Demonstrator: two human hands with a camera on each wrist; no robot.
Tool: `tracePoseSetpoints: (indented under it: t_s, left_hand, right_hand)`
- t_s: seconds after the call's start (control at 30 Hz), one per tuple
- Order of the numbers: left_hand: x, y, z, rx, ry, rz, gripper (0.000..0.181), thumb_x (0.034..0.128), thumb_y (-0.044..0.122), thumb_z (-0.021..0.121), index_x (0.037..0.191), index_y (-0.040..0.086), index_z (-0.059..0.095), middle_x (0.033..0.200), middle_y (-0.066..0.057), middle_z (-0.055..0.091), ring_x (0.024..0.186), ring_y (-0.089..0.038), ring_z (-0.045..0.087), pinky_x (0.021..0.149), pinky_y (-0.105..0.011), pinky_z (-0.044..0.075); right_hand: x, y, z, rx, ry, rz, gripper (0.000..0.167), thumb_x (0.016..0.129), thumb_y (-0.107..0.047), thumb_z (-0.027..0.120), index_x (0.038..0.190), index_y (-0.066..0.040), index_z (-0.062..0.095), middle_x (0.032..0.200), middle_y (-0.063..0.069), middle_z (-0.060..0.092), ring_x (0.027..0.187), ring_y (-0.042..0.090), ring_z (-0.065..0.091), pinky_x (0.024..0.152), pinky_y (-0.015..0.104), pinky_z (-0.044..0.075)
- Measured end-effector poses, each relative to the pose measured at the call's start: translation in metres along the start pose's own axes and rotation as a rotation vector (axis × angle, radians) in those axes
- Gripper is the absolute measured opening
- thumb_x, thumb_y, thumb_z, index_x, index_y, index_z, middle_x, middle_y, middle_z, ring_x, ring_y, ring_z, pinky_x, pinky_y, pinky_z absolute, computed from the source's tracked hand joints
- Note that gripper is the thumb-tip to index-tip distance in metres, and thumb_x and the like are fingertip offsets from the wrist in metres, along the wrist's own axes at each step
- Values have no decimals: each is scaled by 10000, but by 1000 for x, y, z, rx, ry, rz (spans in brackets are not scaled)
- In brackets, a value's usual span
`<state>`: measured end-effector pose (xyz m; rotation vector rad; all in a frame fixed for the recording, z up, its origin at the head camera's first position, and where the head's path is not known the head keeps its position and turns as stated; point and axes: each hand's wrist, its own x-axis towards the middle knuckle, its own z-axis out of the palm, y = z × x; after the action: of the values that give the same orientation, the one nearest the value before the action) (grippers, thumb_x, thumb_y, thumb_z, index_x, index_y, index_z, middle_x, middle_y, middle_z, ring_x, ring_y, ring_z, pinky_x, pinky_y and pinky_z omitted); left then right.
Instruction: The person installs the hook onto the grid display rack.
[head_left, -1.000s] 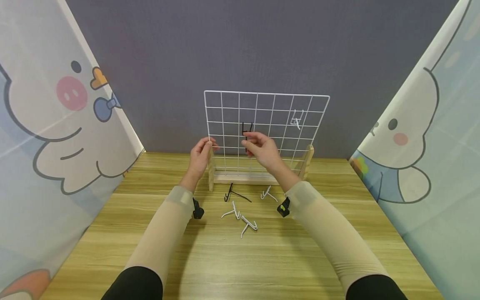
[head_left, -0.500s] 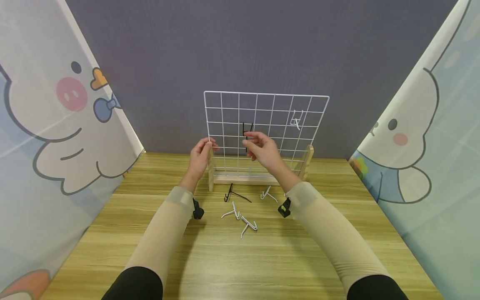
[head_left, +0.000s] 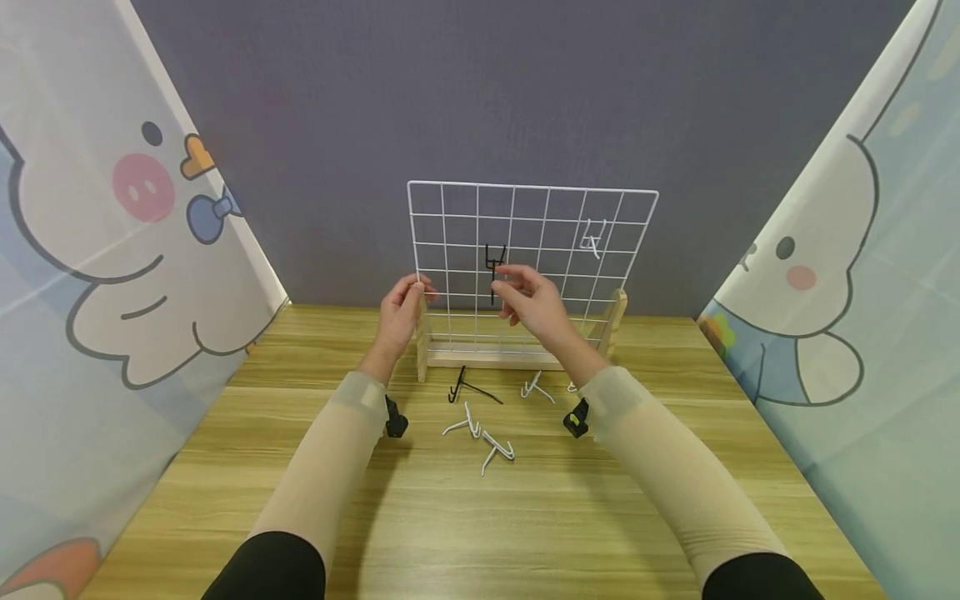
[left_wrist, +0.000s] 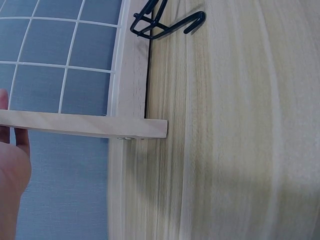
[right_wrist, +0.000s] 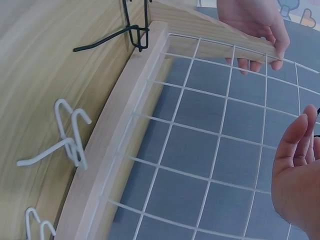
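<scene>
Drawn slightly rightward since the earlier frame, the right hand [head_left: 542, 310] sits just beside the black hook [head_left: 492, 275], its thumb and forefinger parted and loosely curved, holding nothing, though whether a fingertip touches the hook I cannot tell. That hook hangs left of centre on the white wire grid [head_left: 512, 217], with a white hook [head_left: 592, 243] at upper right. Meanwhile the left hand [head_left: 400, 310] grips the left side of the wooden stand [head_left: 422, 342], fingers behind it.

Several hooks [right_wrist: 68, 142] lie on the table [head_left: 450, 533] before the grid [right_wrist: 220, 134].
</scene>
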<state>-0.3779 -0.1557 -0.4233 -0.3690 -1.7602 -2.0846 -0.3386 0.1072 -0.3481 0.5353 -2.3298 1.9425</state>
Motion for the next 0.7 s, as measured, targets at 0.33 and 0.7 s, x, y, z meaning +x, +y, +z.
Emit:
tracePoseSetpoints:
  t_s: [0.33, 0.7]
  left_hand:
    - [2, 0, -1, 12, 7, 7, 221, 1152, 113, 533, 1190, -44, 685, 1045, -104, 776, 1034, -316, 764, 1090, -460, 610]
    - [1, 0, -1, 13, -10, -4, 293, 1155, 128, 529, 1256, -129, 626, 1048, -3, 773, 987, -106, 761, 1154, -550, 566]
  right_hand:
    - [-18, 9, -17, -14, -23, 7, 452, 1078, -255, 727, 1483, -74, 639, 1247, 229, 716, 716, 129, 692, 638, 263, 606]
    - [-58, 38, -45, -111, -81, 89, 376, 1089, -192, 699, 1414, -6, 661, 1114, 92, 683, 757, 151, 683, 645, 255, 598]
